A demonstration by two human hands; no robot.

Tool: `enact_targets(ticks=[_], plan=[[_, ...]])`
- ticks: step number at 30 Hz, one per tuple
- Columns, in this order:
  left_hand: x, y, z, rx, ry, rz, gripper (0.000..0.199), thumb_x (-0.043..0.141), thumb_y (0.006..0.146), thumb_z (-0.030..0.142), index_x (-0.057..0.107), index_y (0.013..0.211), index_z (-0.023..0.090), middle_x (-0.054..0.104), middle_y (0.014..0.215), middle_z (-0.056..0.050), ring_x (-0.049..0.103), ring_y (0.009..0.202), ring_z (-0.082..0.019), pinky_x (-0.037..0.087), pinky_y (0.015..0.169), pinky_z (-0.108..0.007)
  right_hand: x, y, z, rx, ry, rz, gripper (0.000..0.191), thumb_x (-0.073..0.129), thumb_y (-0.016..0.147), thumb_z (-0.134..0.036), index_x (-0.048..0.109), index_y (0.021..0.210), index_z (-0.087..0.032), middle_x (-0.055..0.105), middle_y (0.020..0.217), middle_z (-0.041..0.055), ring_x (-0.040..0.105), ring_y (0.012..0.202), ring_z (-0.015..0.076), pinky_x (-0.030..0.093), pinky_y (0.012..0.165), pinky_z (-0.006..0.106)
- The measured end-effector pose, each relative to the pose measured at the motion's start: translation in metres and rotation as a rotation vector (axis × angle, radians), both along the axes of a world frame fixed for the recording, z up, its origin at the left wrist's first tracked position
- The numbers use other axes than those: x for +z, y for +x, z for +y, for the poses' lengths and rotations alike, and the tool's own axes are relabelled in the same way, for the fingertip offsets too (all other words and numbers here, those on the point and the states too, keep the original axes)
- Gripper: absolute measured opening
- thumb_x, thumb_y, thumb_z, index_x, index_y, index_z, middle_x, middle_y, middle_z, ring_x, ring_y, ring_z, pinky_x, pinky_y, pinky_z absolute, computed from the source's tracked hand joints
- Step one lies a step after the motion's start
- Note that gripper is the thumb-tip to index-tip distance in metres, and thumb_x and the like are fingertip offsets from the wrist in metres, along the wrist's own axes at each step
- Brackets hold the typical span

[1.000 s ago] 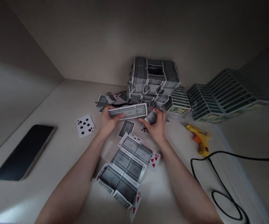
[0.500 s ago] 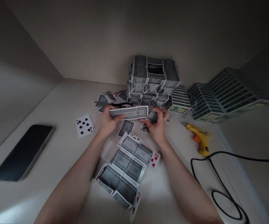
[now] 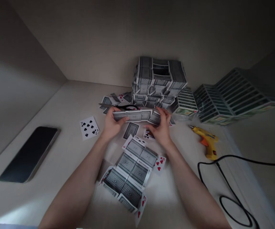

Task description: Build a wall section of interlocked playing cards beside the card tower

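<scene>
My left hand is closed on the left end of a long strip of patterned cards. A smaller card piece is pinched in my right hand, touching or very near the strip's right end. Below my hands lies a flat panel of joined cards, with folded flaps at its near edge. Single cards lie about it: a face-down card, a queen and an eight of hearts. Behind my hands stands a box-like structure of cards.
Scissors and card scraps lie behind my left hand. To the left are a seven of spades and a phone. On the right are a yellow glue gun, its black cable and stacked card packs.
The view has shifted slightly, so everything sits a little further right. The small card piece in my right hand has come closer to the strip's end.
</scene>
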State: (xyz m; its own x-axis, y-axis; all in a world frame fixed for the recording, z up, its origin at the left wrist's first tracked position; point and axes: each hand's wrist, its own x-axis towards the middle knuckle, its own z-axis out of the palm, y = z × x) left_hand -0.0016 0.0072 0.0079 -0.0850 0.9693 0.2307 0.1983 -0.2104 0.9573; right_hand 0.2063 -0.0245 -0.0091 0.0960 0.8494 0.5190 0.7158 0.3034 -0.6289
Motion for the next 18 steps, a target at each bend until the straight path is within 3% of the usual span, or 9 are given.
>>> enact_targets(ticks=[2,8,12,15,18], plan=[[-0.001,0.000,-0.001,-0.001,0.015,0.014,0.032,0.071,0.058,0.024,0.045,0.076,0.020,0.044,0.063,0.005,0.040,0.055,-0.010,0.031,0.053,-0.023,-0.002,0.000,0.001,-0.014,0.014,0.058,0.068,0.068,0.067,-0.039,0.037,0.126,-0.024,0.040,0.123,0.0114,0.037,0.119,0.0280,0.033,0.098,0.049],[-0.003,0.000,-0.002,-0.013,0.043,0.048,0.032,0.071,0.060,0.026,0.046,0.078,0.020,0.045,0.064,0.005,0.041,0.055,-0.010,0.032,0.054,-0.023,-0.007,-0.001,0.006,0.015,-0.013,0.432,0.041,0.054,0.077,-0.030,0.039,0.114,-0.021,0.048,0.111,0.0094,0.051,0.102,0.0205,0.040,0.092,0.041],[-0.006,0.000,0.000,-0.032,0.048,0.040,0.033,0.071,0.060,0.026,0.045,0.079,0.020,0.044,0.063,0.006,0.039,0.053,-0.009,0.031,0.052,-0.022,-0.003,0.000,0.006,0.083,-0.149,0.735,0.033,0.059,0.072,-0.033,0.045,0.101,-0.023,0.053,0.092,0.0026,0.055,0.080,0.0168,0.051,0.071,0.034],[-0.008,-0.001,0.001,-0.046,0.061,0.043,0.033,0.071,0.060,0.026,0.044,0.078,0.020,0.044,0.062,0.006,0.038,0.053,-0.009,0.031,0.051,-0.021,0.001,0.001,0.006,0.137,-0.221,0.967,0.027,0.063,0.070,-0.038,0.049,0.090,-0.025,0.053,0.083,-0.0016,0.054,0.068,0.0138,0.051,0.057,0.028],[-0.009,-0.001,0.001,-0.052,0.077,0.050,0.032,0.071,0.060,0.025,0.044,0.077,0.020,0.045,0.064,0.006,0.039,0.054,-0.009,0.032,0.051,-0.021,0.004,0.000,0.006,0.132,-0.245,1.074,0.026,0.066,0.067,-0.041,0.051,0.081,-0.025,0.053,0.074,-0.0039,0.053,0.062,0.0120,0.049,0.052,0.025]])
